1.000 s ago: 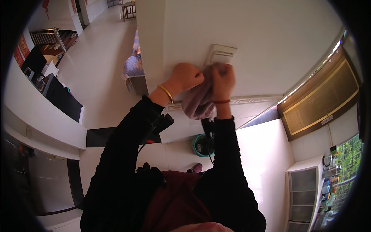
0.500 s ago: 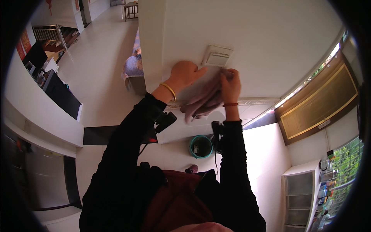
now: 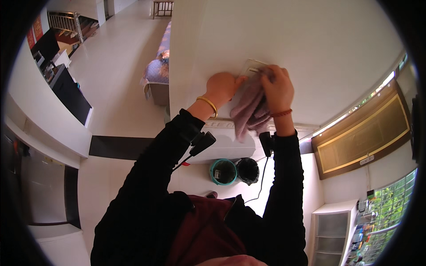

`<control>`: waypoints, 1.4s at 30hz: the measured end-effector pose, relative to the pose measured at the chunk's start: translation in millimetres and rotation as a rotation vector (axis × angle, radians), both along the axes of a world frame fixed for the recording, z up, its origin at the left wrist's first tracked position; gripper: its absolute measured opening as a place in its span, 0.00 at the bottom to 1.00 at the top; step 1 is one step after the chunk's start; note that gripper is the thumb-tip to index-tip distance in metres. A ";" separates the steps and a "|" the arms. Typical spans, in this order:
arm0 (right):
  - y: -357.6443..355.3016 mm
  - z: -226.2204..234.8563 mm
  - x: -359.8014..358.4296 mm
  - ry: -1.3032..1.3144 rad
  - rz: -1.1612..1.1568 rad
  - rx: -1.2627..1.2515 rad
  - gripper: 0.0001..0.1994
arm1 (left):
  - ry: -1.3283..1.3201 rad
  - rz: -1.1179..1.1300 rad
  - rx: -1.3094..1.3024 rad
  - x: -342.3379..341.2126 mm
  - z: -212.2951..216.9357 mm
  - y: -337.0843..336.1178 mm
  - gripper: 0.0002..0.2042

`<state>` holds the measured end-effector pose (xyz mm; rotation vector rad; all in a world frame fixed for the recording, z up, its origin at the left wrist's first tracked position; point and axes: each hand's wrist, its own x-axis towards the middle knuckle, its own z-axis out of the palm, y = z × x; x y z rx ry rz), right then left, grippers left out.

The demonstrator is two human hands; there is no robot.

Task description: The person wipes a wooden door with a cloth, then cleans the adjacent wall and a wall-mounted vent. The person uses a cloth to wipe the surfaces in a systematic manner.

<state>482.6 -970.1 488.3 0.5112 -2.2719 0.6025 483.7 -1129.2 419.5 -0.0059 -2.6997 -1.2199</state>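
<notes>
A damp-looking mauve cloth [image 3: 249, 104] hangs in loose folds against the white wall. My right hand [image 3: 279, 88] is closed on its upper end and presses it over the right part of a white wall switch [image 3: 251, 68]. My left hand [image 3: 220, 87], with a gold bangle at the wrist, is close to the switch's left side. Its thumb points toward the cloth, while most of its fingers are hidden behind the hand. Whether that hand touches the wall or holds anything cannot be made out. A reddish bracelet circles my right wrist.
Below my hands, a teal-rimmed bin [image 3: 223, 172] and a black-lined bin [image 3: 247, 171] stand on the floor by the wall. A brown door [image 3: 364, 126] and a white cabinet [image 3: 330, 228] are at the right. A cloth-covered seat [image 3: 156, 75] lies beyond the wall's left edge.
My right hand has moved up and to the right, bringing the cloth onto the switch. My left hand has shifted slightly right. The black-lined bin now shows more fully.
</notes>
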 end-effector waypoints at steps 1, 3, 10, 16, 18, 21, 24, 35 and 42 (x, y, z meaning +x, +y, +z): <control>2.1 -1.2 -1.4 0.054 0.070 -0.001 0.08 | 0.017 0.010 -0.002 -0.3 -0.7 0.7 0.35; 5.0 -1.6 -2.1 0.056 0.068 -0.010 0.09 | 0.018 0.010 -0.019 -0.4 -2.2 1.9 0.35; -8.9 5.7 2.6 0.063 0.069 0.099 0.08 | 0.331 0.127 -0.179 -1.7 -10.1 2.4 0.35; -6.8 -0.4 -0.1 0.201 0.113 0.252 0.09 | 0.177 0.058 -0.091 -0.8 -6.4 6.9 0.35; -1.8 -0.6 -0.9 0.118 0.052 0.170 0.08 | 0.198 0.076 -0.155 0.0 -4.8 7.0 0.36; 2.3 1.2 -0.1 0.020 -0.091 -0.022 0.07 | 0.028 0.012 0.009 -0.7 -3.9 5.2 0.35; -6.0 -0.4 -1.3 0.048 -0.110 0.008 0.08 | 0.011 -0.031 -0.007 -2.7 -4.9 4.4 0.34; 0.3 17.6 2.1 0.030 0.057 0.094 0.08 | -0.019 -0.041 0.087 0.0 -4.8 0.0 0.32; -0.3 9.3 -27.2 0.175 0.215 0.131 0.06 | 0.187 0.150 -0.238 0.8 -0.5 -0.6 0.33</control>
